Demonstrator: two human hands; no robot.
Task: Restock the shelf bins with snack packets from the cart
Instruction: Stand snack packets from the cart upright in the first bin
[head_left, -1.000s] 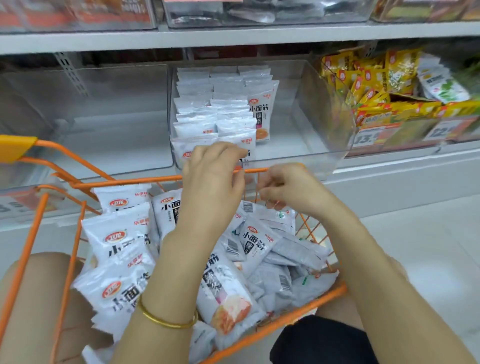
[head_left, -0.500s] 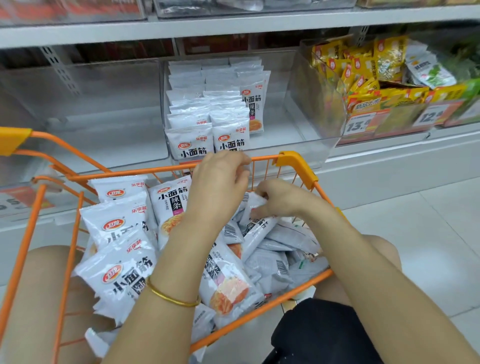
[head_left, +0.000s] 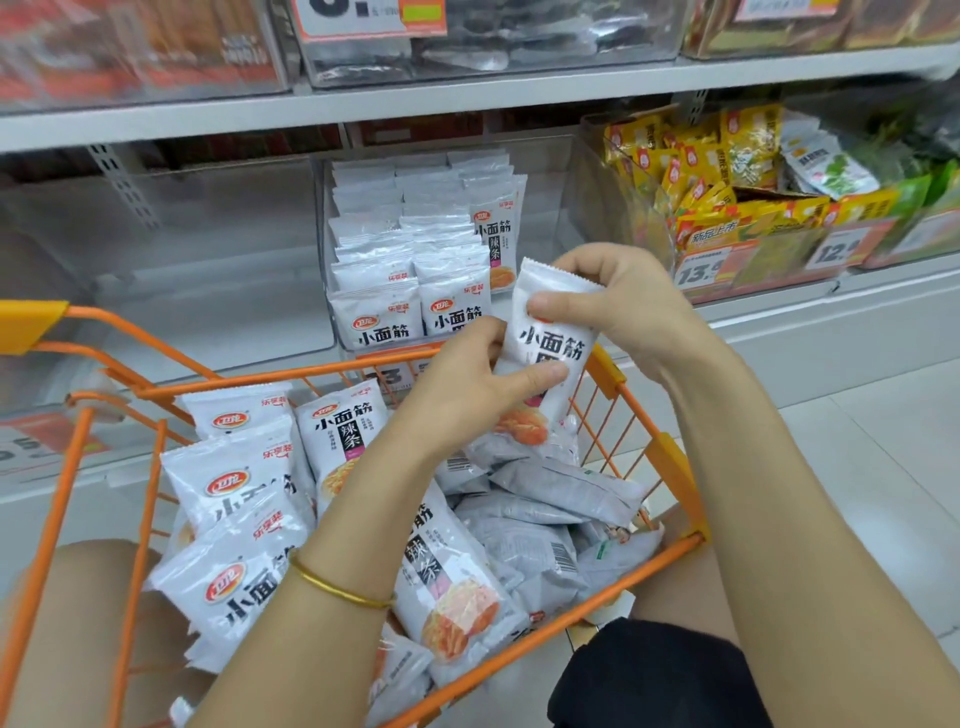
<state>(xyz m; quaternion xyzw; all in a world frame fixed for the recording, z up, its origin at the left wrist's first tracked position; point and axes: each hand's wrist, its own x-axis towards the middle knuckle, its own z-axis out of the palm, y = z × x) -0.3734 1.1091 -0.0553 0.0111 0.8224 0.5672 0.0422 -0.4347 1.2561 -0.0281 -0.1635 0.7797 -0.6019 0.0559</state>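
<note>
Right now one white snack packet (head_left: 553, 340) stands upright in the air, just above the far rim of the orange cart (head_left: 291, 375) and in front of the middle shelf bin (head_left: 326, 244). Both hands hold it. The right hand (head_left: 628, 312) pinches its upper part, thumb across the front and fingers (head_left: 592, 262) curled behind the crimped top edge. The left hand (head_left: 462, 384) grips the lower part, thumb pressed on the printed face.

Below them the cart is heaped with loose packets (head_left: 234, 592) of the same kind, some face up, some showing barcodes. The middle shelf bin carries neat upright rows of matching packets (head_left: 415, 249). A gold bangle (head_left: 337, 590) circles the left wrist. To the right, a neighbouring bin (head_left: 602, 208) holds yellow packets (head_left: 691, 171) behind price labels (head_left: 701, 273).
</note>
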